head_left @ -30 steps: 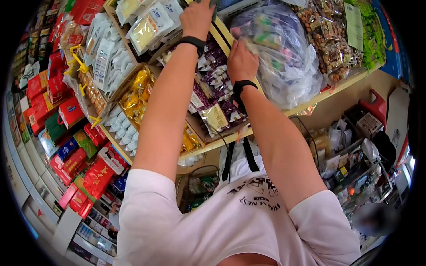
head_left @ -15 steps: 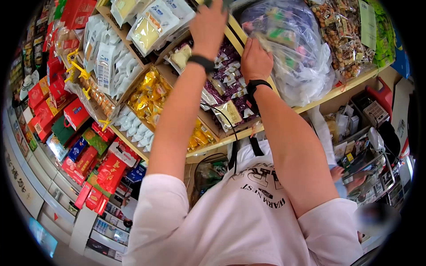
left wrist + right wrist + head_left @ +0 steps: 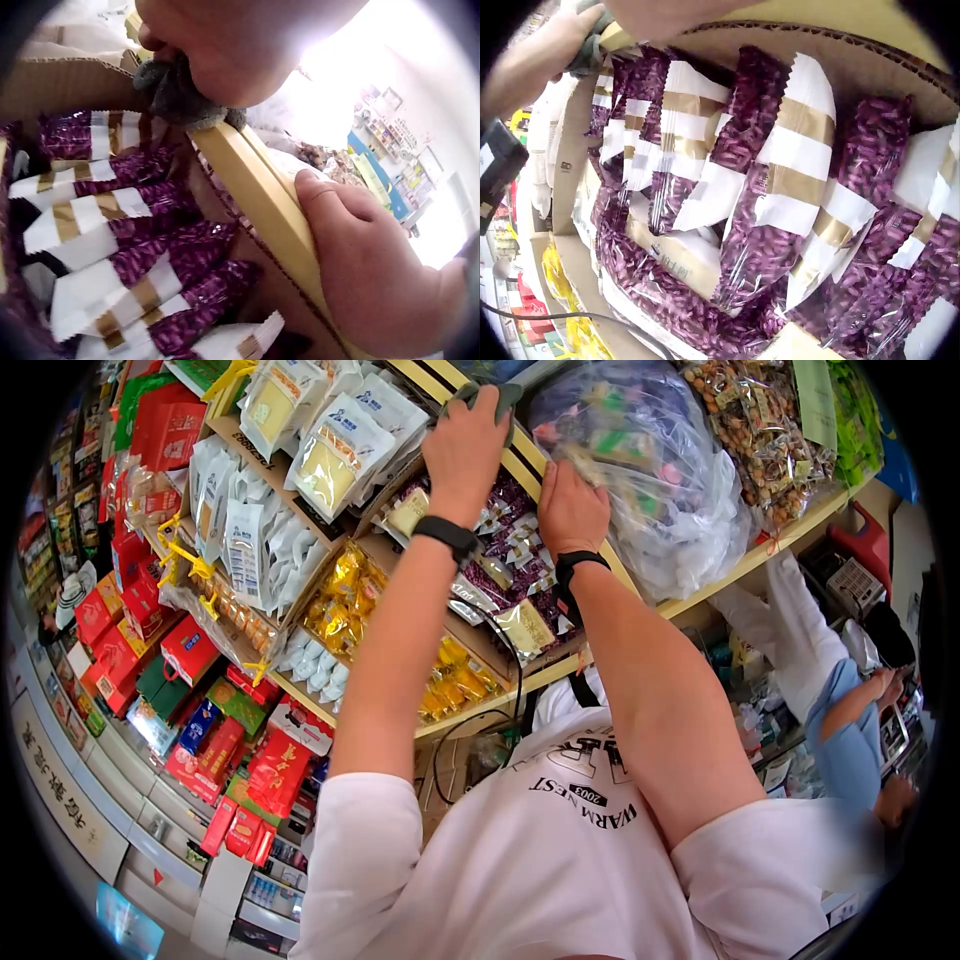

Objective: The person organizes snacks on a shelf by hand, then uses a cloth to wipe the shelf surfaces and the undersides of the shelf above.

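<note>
My left hand (image 3: 467, 455) grips a dark grey-green cloth (image 3: 510, 405) on top of the pale wooden rail (image 3: 525, 460) between display compartments. The left wrist view shows the cloth (image 3: 180, 94) bunched under the fingers, against the rail's upper edge. Farther along the same rail, closer to the body, lies my right hand (image 3: 573, 510), its thumb along the wood in the left wrist view and its other fingers mostly hidden. Beside it is a large clear plastic bag (image 3: 680, 500); I cannot tell whether the hand holds its edge. Purple-and-white packets (image 3: 795, 150) fill the carton left of the rail.
White pouches (image 3: 345, 455) and yellow packets (image 3: 345, 595) occupy neighbouring cartons. Bagged nuts (image 3: 755, 450) lie beyond the plastic bag. A black cable (image 3: 515, 650) loops over the shelf's front edge. At the right, a person in blue (image 3: 850, 710) is close by; red boxes (image 3: 275, 770) line the left.
The left hand and cloth have come down along the rail toward the body. The right hand stays at the rail by the plastic bag. A person in blue has come into view at right.
</note>
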Tool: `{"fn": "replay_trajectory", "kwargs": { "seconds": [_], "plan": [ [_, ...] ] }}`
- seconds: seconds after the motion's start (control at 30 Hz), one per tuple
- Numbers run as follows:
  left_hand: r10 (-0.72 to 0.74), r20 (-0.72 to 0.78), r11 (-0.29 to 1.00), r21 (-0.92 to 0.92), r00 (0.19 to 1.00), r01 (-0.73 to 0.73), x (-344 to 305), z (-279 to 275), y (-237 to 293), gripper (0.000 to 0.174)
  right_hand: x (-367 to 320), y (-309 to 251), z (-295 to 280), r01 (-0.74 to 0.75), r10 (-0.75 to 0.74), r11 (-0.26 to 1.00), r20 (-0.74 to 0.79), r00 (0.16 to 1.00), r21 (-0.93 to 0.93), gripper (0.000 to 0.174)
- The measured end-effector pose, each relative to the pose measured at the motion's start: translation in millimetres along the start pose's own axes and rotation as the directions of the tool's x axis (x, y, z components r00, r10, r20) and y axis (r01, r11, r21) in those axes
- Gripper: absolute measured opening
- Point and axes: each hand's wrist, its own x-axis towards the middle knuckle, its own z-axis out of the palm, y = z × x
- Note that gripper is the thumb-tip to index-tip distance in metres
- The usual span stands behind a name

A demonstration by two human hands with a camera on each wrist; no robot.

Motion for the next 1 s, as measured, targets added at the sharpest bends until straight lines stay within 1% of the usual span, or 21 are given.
{"fn": "replay_trajectory", "kwargs": {
  "seconds": [0.03,0.1,0.13,0.17,0.23,0.3,0.33,0.37,0.43,0.53,0.6,0.63,0.67,0.7,0.73,0.77,0.83,0.87,0.93,0.97,1.0],
  "plan": [
    [0.059,0.036,0.998,-0.006,0.998,-0.058,5.3,-4.1,-7.3,0.032,-2.2,0.3,-1.2,0.0,0.0,1.0,0.006,1.0,-0.003,0.027],
    [0.019,0.069,0.999,0.04,0.997,-0.022,38.9,-8.7,-29.5,0.035,0.4,-0.5,-0.3,0.005,-0.005,1.0,-0.016,1.0,0.003,0.026],
    [-0.005,0.039,0.999,0.048,0.999,0.003,59.2,-14.9,-38.3,0.036,2.2,-0.4,1.0,-0.012,0.012,1.0,-0.023,1.0,0.002,0.026],
    [-0.033,-0.063,0.997,0.067,0.997,0.037,69.8,-25.3,-35.5,0.02,2.6,1.0,1.1,0.002,-0.002,1.0,-0.021,1.0,0.009,0.026],
    [-0.002,-0.091,0.993,0.117,0.996,0.013,81.0,-16.6,-44.1,0.022,-2.5,1.7,-2.3,-0.01,0.011,1.0,-0.017,1.0,0.019,0.025],
    [-0.111,-0.039,0.991,0.066,0.993,0.113,69.0,-1.1,-41.3,0.037,-0.3,0.2,-4.4,-0.02,0.018,0.999,0.05,0.999,0.03,0.027],
    [-0.125,-0.012,0.992,0.018,0.992,0.125,49.1,-5.5,-22.0,0.036,0.7,1.1,-3.7,-0.029,0.027,0.999,0.043,0.999,0.034,0.027],
    [-0.109,0.028,0.994,0.016,0.994,0.109,30.0,-1.3,-7.6,0.035,0.6,2.1,-1.5,-0.028,0.026,0.999,0.044,0.999,0.034,0.026],
    [0.034,0.025,0.998,0.045,0.999,-0.035,12.3,-4.1,1.8,0.031,-3.9,1.6,-0.3,-0.022,0.019,0.999,0.058,0.998,0.039,0.026],
    [0.057,0.096,0.997,0.04,0.994,-0.061,55.0,-12.0,-35.3,0.034,3.7,2.0,0.7,-0.012,0.012,1.0,0.01,1.0,0.021,0.024],
    [0.035,-0.015,0.998,0.061,0.999,-0.034,89.3,-12.9,-61.2,0.028,-0.8,0.4,-4.0,-0.027,0.027,1.0,0.071,0.997,-0.002,0.024],
    [0.041,-0.07,0.997,0.074,0.997,-0.036,100.6,-18.2,-61.7,0.022,-2.8,0.1,-4.3,-0.032,0.032,0.999,0.069,0.997,-0.003,0.024],
    [0.027,-0.088,0.993,0.116,0.996,-0.016,101.7,-19.6,-57.8,0.021,-1.6,1.0,-3.3,-0.032,0.031,0.999,0.07,0.997,0.021,0.026],
    [0.009,-0.102,0.987,0.158,0.995,0.007,98.5,-20.6,-54.5,0.021,-0.8,1.8,-3.4,-0.032,0.029,0.998,0.078,0.997,0.044,0.028],
    [-0.007,-0.08,0.998,0.063,0.997,0.012,98.2,-2.4,-66.8,0.034,-0.4,0.4,-5.9,-0.023,0.021,0.999,0.058,0.998,0.046,0.027],
    [-0.093,-0.026,0.989,0.113,0.995,0.095,85.8,-3.6,-50.1,0.033,-0.4,0.5,-6.1,-0.031,0.028,0.999,0.055,0.998,0.045,0.027],
    [-0.056,0.021,0.994,0.093,0.998,0.054,55.6,-2.5,-22.9,0.034,-0.5,0.4,-4.2,-0.016,0.017,1.0,0.063,0.998,-0.014,0.022],
    [-0.057,0.023,0.994,0.096,0.998,0.055,52.6,-0.9,-26.4,0.034,-1.6,-0.7,-4.5,-0.016,0.017,1.0,0.066,0.998,-0.012,0.022],
    [0.138,-0.077,0.99,0.028,0.987,-0.137,53.8,-0.5,-32.9,0.03,-0.1,-0.7,-4.8,-0.023,0.023,1.0,0.06,0.998,-0.011,0.023],
    [0.136,-0.09,0.99,0.033,0.987,-0.134,67.6,2.0,-40.7,0.03,4.0,0.3,-2.9,-0.013,0.013,1.0,0.05,0.999,-0.006,0.023],
    [0.092,-0.104,0.994,0.076,0.99,-0.084,85.6,2.8,-52.7,0.031,3.5,0.6,-1.7,-0.025,0.024,1.0,0.051,0.998,0.019,0.023]
  ]
}}
